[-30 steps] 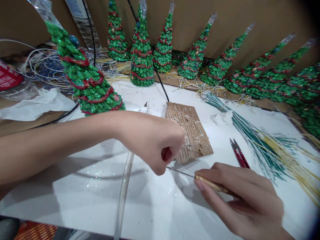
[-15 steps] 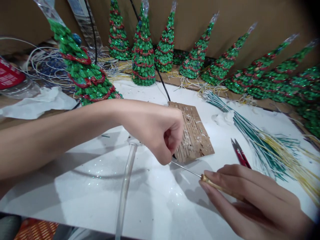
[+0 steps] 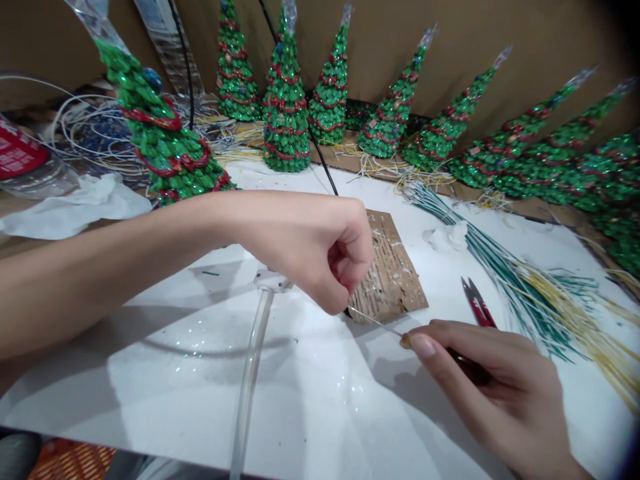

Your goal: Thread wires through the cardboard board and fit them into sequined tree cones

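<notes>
My right hand [image 3: 495, 380] grips an awl [image 3: 383, 325] by its wooden handle, most of which is hidden in the fingers. The thin metal shaft points left, and its tip end reaches my left hand [image 3: 315, 247]. That left hand is curled closed above the white work surface, back of the hand towards me; what its fingertips pinch is hidden. A small dark bit shows below them. Behind the left hand lies a ridged piece of cardboard [image 3: 393, 267] with whitish residue, partly covered. Red-handled thread snips [image 3: 479, 303] lie just beyond the right hand.
Several glittery green Christmas trees [image 3: 287, 113] line the back, and one tree [image 3: 167, 143] stands nearer left. Bundled green and yellow wires [image 3: 505, 267] lie right. A clear tube [image 3: 253, 367] runs to the front edge. Tangled wires [image 3: 100, 133], tissue [image 3: 80, 203] and a bottle [image 3: 25, 157] are left.
My right hand has shifted slightly left and up and turned, with the thumb now more visible on the awl handle. My left hand has risen a little; the awl's shaft moved up with them.
</notes>
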A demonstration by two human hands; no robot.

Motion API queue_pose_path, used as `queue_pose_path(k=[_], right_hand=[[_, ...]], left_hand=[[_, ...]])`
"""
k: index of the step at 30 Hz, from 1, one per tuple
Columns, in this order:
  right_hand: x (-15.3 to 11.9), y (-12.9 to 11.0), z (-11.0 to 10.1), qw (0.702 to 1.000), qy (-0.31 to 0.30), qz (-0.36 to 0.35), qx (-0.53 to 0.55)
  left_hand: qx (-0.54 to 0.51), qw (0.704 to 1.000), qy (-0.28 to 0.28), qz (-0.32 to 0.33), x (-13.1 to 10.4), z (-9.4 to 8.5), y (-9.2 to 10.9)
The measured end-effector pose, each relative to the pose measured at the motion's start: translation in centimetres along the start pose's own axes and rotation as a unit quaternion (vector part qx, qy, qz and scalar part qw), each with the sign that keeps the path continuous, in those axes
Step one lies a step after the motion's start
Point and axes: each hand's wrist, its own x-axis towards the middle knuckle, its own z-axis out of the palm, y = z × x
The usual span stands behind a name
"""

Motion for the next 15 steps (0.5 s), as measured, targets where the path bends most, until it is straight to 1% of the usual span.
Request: queue_pose_path(k=[2,6,10,13,15], right_hand=[[0.06,-0.05,0.03,1.0,0.0,0.009,-0.003],[0.08,-0.17,0.08,1.0,0.019,0.007,0.0],[0.01,-0.07,0.23,1.0,0.012,0.005,0.01],[-0.24,0.18,0.5,1.0,0.014,-0.008,0.015],[-0.49,0.33,0.67,0.999,0.014,-0.038,0.001]], left_hand=[[-0.006,1.0,0.0,0.009,0.01,0.06,-0.13],[-0.001,1.0,-0.01,0.012,0.01,0.14,-0.39],[0.016,0.999,-0.03,0.023,0.07,0.07,-0.33],[0.053,0.997,-0.049,0.034,0.12,0.21,-0.01],[0.095,0.993,-0.057,0.035,0.08,0.51,0.32]])
